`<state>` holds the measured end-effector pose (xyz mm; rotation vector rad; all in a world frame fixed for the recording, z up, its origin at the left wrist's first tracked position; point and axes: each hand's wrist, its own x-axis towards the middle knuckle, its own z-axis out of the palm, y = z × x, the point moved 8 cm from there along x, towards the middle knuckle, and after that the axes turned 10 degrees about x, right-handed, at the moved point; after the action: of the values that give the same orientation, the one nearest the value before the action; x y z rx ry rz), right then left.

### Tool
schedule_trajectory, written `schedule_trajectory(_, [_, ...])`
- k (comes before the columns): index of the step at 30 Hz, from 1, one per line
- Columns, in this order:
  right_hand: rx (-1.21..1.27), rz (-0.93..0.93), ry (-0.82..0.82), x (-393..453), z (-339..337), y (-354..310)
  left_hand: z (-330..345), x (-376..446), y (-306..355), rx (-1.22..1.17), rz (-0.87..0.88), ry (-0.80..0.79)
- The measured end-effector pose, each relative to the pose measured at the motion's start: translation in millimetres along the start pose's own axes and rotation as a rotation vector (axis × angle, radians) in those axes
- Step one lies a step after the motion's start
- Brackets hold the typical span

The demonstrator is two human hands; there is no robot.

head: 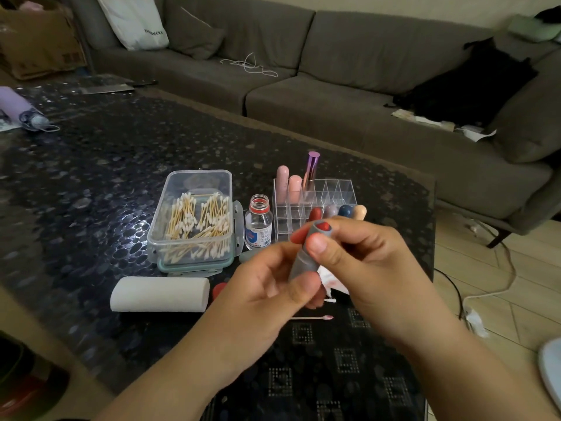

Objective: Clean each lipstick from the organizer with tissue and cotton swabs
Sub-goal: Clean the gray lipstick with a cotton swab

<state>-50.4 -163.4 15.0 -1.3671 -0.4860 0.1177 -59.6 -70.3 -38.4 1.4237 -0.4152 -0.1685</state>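
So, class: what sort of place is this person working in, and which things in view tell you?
Most likely a home living room: a grey sectional sofa wraps behind a low dark coffee table, with a tote bag on the cushions.

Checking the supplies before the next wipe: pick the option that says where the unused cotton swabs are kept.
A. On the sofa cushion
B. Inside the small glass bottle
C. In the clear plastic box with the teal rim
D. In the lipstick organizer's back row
C: the cotton swabs lie heaped inside the clear plastic box, which sits left of the small glass bottle and the lipstick organizer.
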Motion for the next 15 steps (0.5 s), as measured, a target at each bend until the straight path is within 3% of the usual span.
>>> schedule_trajectory(3, [0.013,-0.017,-0.037,1,4,-1,3,1,3,0.089,0.031,-0.033])
schedule_trajectory(9, [0.200,0.055,-0.144,-1,11,1,23,-6,12,-0.293,-0.023,-0.327])
schedule_trajectory(15, [0.076,0.120,-0.158,1,4,13,9,3,-1,-0.257,-0.063,-0.159])
